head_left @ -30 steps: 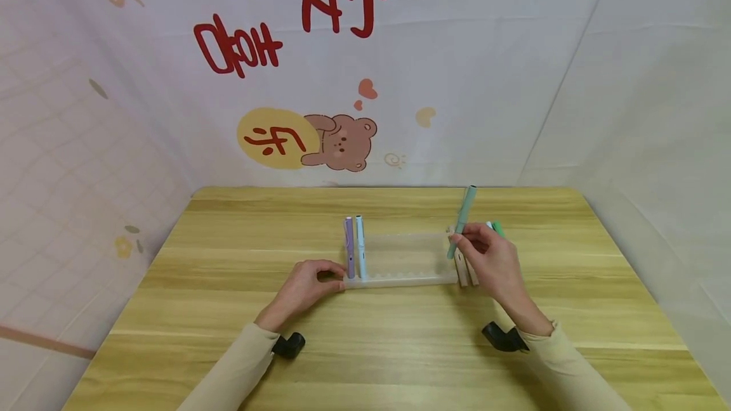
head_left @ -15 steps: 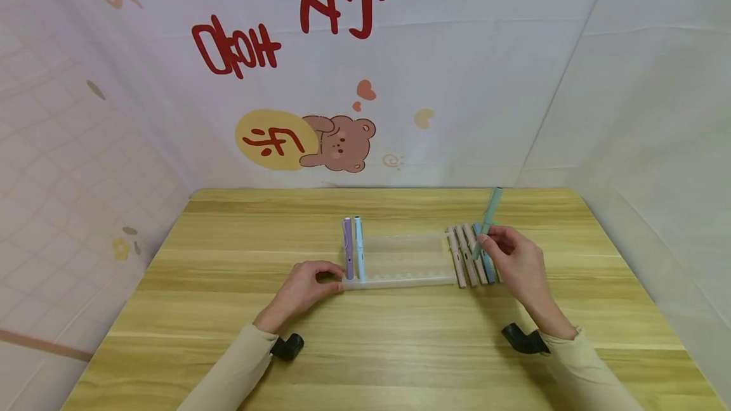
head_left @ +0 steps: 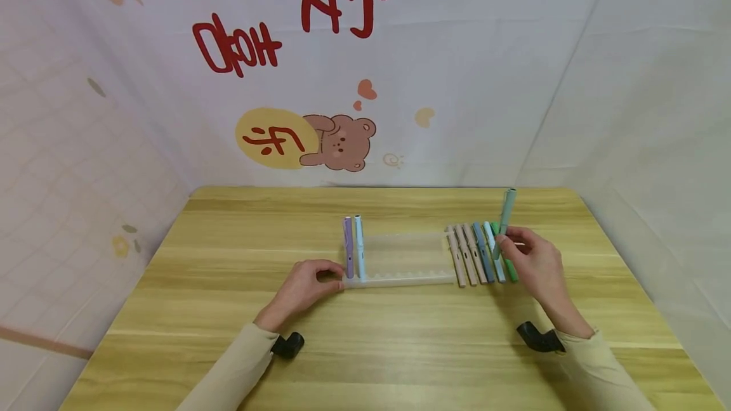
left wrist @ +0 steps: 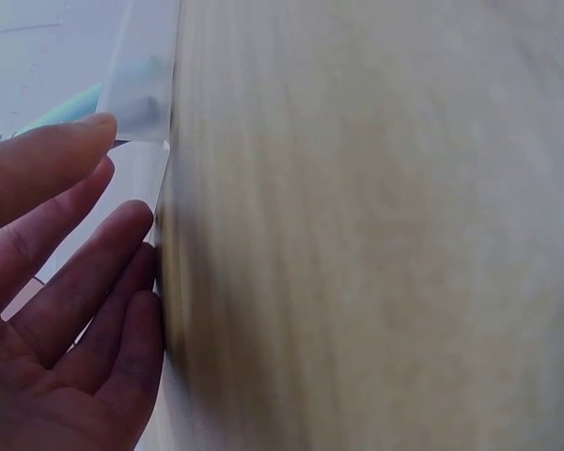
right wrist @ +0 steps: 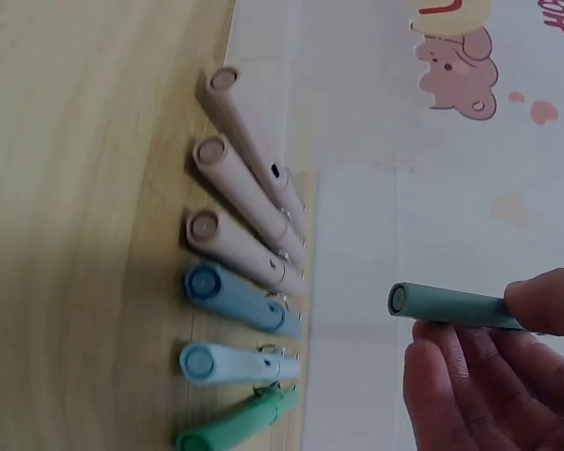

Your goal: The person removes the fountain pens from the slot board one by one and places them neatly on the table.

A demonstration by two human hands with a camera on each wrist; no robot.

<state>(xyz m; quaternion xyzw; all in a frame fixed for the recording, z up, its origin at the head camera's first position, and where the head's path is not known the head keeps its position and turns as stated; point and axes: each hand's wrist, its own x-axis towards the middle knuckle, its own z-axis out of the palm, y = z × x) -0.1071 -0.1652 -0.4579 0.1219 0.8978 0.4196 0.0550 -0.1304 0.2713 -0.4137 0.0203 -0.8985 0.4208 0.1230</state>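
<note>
My right hand (head_left: pixel 539 265) pinches a sage-green pen (head_left: pixel 507 208) between thumb and fingers, holding it steeply tilted over the right end of a row of pens. In the right wrist view one end of that pen (right wrist: pixel 451 305) points away from the thumb. At the left end of a clear plastic pen rack (head_left: pixel 405 281), my left hand (head_left: pixel 305 281) holds the corner, thumb in front and index finger behind. A purple pen (head_left: pixel 349 249) and a light blue pen (head_left: pixel 360 252) stand side by side in the rack's left slots.
Right of the rack, side by side on the wooden table (head_left: pixel 377 347), lie several pens: beige ones (head_left: pixel 459 262), a blue one (head_left: pixel 484 255), a pale blue one (head_left: pixel 499 269) and a green one (head_left: pixel 512 271). A printed cloth (head_left: pixel 480 68) hangs behind the table.
My right hand has carried the sage-green pen rightward from the rack's right end, across the row, uncovering the pens lying there. The left hand and the rack have stayed in place.
</note>
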